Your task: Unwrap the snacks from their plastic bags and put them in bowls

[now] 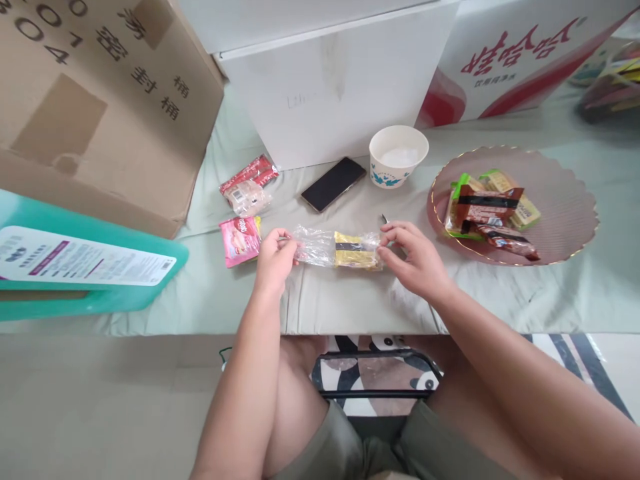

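A clear plastic bag point(314, 247) is stretched level just above the cloth, with a yellow snack packet point(350, 255) with a dark band at its right part. My left hand point(275, 259) pinches the bag's left end between thumb and fingers. At the other end, my right hand point(411, 257) has its thumb and fingertips closed on the plastic beside the yellow packet. A pink snack packet point(240, 241) lies just left of my left hand. The tip of a small dark metal item point(385, 219) shows behind my right fingers; the rest is hidden.
Red and clear wrappers point(250, 180), a black phone point(334, 185) and a paper bowl point(399, 157) lie further back. On the right stands a scalloped pink plate point(565, 220) with several packaged snacks. Cardboard boxes point(115, 120) and a green jug point(95, 263) border the left and back.
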Available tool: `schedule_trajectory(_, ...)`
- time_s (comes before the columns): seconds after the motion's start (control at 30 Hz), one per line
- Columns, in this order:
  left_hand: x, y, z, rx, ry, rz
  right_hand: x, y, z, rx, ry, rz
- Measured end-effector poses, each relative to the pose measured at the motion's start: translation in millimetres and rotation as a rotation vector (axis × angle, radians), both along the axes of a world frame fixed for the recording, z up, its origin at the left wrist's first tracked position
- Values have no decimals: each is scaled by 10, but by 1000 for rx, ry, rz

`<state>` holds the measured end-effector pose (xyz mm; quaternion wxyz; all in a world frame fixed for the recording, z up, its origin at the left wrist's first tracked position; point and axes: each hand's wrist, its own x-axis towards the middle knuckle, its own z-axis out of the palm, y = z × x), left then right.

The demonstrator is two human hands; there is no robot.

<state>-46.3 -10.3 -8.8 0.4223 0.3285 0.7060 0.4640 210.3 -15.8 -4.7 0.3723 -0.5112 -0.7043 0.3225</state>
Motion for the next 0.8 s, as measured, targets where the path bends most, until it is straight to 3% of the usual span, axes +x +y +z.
schedule_trajectory(0.13,-55,32,-77,27,77,-38,106,-8,53,-150,-53,-76)
schedule_trajectory(0.23,-112,58,-107,64,113,-144,231,-24,46,-177,-170,16)
schedule_trajectory(0.33,-177,67,-100,67,240,-217,372,-51,20,-1,-258,29)
schedule_trajectory(0.43,-154,10,-31,54,507,-170,427,-121,47,199,-307,-50)
schedule_trajectory(0.53,28,-133,72,243,804,-154,343,-221,110,327,-280,11)
schedule_trajectory(0.6,191,-236,116,396,913,-346,267,-259,125,362,-300,88)
schedule_trajectory(0.7,351,-319,109,461,951,-657,247,-244,86,323,-358,116)
schedule_trajectory(0.8,337,-306,56,458,892,-722,346,-207,36,278,-386,92)
